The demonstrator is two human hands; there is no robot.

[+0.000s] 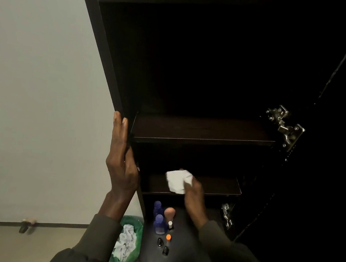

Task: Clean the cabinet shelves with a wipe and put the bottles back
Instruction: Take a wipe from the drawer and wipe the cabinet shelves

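Wiping is under way on the lower shelf [215,185]: my right hand [193,193] has its fingers [188,179] curled round a crumpled white wipe [177,181], which sits at the shelf's front edge. My left hand [122,160] is flat, its fingers [120,124] straight and together, pressing against the cabinet's side panel [104,47] up and to the left of the wipe. The shelf above my right fingers [203,131] is bare, and so is the one under the wipe; whether the upper one is already clean I cannot tell in this dark.

Below my right wrist the bottles [159,223] stand in a cluster on a dark surface, with a few small caps or vials just nearer me. None is back in the cabinet. Left of them a green-lined bin [134,250] holds used wipes, so I judge the wiping is well along and the restocking has not begun.
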